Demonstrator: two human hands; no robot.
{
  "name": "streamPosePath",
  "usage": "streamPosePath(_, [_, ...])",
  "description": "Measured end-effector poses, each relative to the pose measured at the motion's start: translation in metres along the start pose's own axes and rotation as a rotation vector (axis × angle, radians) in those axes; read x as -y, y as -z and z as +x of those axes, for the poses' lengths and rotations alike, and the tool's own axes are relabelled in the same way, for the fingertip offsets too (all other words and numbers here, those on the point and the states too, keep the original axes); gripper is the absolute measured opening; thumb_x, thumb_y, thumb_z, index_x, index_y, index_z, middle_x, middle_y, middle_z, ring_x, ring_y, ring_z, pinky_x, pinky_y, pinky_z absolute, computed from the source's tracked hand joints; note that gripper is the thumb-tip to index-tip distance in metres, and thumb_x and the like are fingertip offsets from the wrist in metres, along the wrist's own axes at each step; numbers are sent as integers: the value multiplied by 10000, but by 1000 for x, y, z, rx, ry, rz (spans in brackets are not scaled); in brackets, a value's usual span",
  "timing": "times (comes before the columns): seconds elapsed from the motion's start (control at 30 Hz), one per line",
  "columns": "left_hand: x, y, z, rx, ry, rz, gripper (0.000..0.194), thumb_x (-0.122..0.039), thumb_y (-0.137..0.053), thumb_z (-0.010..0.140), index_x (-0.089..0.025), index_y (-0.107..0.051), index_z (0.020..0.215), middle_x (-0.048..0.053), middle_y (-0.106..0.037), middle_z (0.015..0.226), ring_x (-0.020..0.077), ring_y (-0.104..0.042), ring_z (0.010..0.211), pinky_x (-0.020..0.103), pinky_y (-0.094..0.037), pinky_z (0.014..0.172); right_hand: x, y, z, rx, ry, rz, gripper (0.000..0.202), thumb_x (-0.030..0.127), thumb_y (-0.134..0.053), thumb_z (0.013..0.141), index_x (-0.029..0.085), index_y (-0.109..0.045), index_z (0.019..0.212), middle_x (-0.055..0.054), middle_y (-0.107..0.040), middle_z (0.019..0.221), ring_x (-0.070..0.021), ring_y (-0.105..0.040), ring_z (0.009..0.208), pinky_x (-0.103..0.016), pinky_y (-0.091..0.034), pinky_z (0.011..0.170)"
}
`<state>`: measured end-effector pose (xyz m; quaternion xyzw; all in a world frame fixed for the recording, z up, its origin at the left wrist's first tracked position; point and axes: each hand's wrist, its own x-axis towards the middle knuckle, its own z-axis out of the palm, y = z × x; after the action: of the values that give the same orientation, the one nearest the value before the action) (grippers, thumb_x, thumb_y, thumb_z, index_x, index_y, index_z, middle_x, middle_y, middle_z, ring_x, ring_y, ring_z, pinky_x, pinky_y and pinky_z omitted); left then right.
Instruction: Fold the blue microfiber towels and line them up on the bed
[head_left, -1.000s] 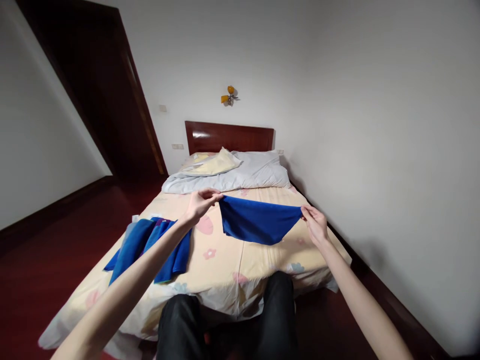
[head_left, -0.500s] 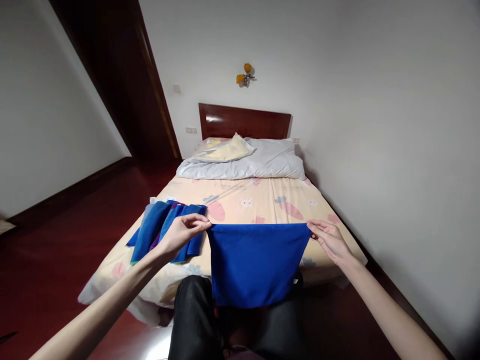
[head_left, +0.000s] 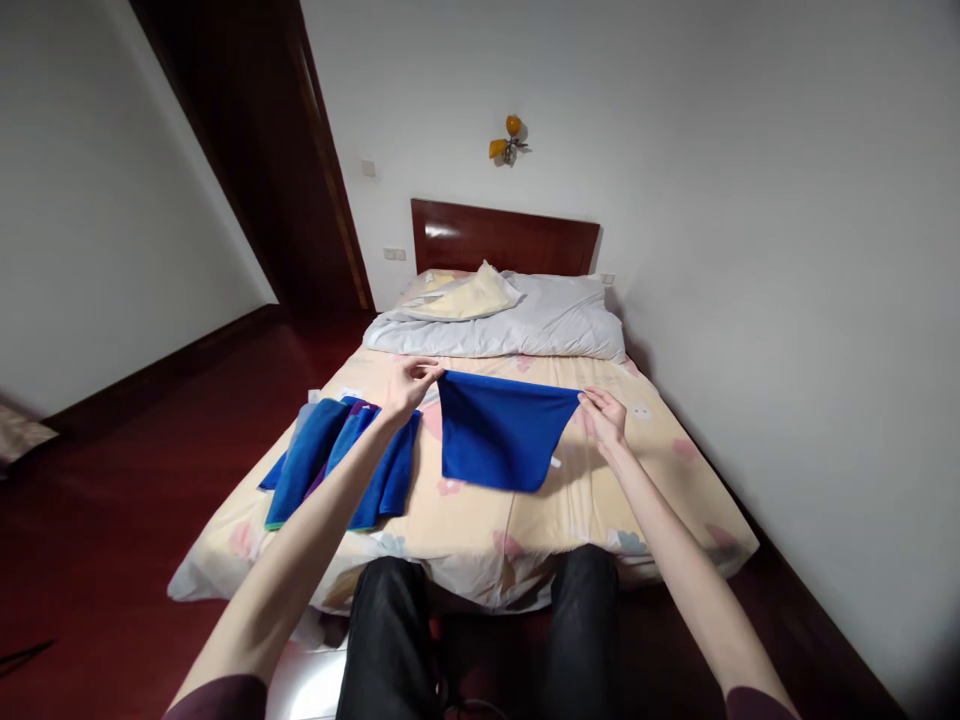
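Note:
A blue towel (head_left: 502, 430) hangs stretched between my hands, over the middle of the bed (head_left: 465, 530). My left hand (head_left: 414, 385) pinches its upper left corner, and my right hand (head_left: 604, 412) grips the upper right corner. The lower edge of the cloth hangs free, close above the sheet; I cannot tell whether it touches. A small white tag (head_left: 555, 462) shows at its right side. Left of it on the bed lie several folded blue and purple towels (head_left: 306, 465), partly covered by my left forearm.
A grey quilt (head_left: 555, 315) and a pale yellow pillow (head_left: 480, 292) lie by the dark wooden headboard (head_left: 502, 240). A wall lamp (head_left: 508, 142) hangs above. My knees (head_left: 390, 600) are at the bed's near edge. A wall (head_left: 825, 300) stands to the right.
Both hands have moved forward, carrying the blue towel from above my lap out over the bed. My hands are closer together and the view has shifted slightly.

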<state>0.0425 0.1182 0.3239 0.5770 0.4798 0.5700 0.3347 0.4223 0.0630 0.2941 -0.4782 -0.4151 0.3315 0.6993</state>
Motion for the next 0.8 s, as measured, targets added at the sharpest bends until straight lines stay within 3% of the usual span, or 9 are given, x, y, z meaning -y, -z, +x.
streamPosePath(0.1, [12, 4, 1, -39, -89, 78, 379, -592, -741, 731, -316, -710, 989, 23, -770, 920, 240, -694, 926, 367, -530, 795, -11, 0, 4, 34, 116, -40, 535, 483, -869, 620, 144, -710, 1001, -103, -753, 918, -179, -676, 787, -307, -526, 738])
streamPosePath(0.2, [46, 11, -28, -47, -130, 218, 394, -582, -706, 780, -271, -735, 1020, 46, -772, 950, 244, -691, 911, 355, -516, 766, -39, 15, -11, 109, 158, -166, 460, 451, -847, 648, 151, -705, 966, -91, -739, 893, -176, -660, 759, -298, -511, 709])
streamPosePath(0.3, [104, 15, -80, 28, -91, 364, 425, -573, -678, 797, -208, -762, 998, 67, -771, 961, 215, -668, 792, 331, -498, 713, -90, 37, -46, 207, 120, -297, 343, 391, -804, 672, 170, -689, 907, -70, -724, 885, -181, -650, 782, -287, -493, 709])
streamPosePath(0.4, [172, 14, -144, 173, 69, 454, 438, -571, -639, 789, -192, -770, 966, 61, -772, 883, 190, -640, 677, 313, -499, 672, -154, 59, -97, 291, -39, -397, 271, 322, -756, 654, 181, -672, 870, -33, -692, 818, -173, -620, 736, -273, -473, 670])
streamPosePath(0.53, [245, 7, -210, 304, 354, 488, 340, -468, -670, 738, -207, -741, 945, 55, -787, 890, 236, -723, 826, 316, -541, 774, -222, 78, -160, 283, -370, -471, 207, 228, -745, 530, 196, -636, 704, 39, -583, 606, -145, -552, 584, -255, -448, 582])
streamPosePath(0.63, [269, 1, -229, 302, 475, 448, 393, -477, -669, 739, -196, -703, 1012, 63, -793, 905, 259, -744, 906, 323, -547, 806, -245, 81, -183, 234, -464, -458, 243, 268, -774, 510, 195, -621, 684, 28, -597, 582, -150, -563, 546, -258, -446, 545])
streamPosePath(0.8, [272, -6, -224, 199, 566, 449, 372, -429, -664, 764, -197, -671, 1055, 59, -793, 888, 244, -745, 951, 297, -536, 823, -255, 79, -182, 88, -556, -427, 389, 452, -813, 559, 194, -616, 773, -47, -698, 715, -168, -595, 545, -255, -423, 469])
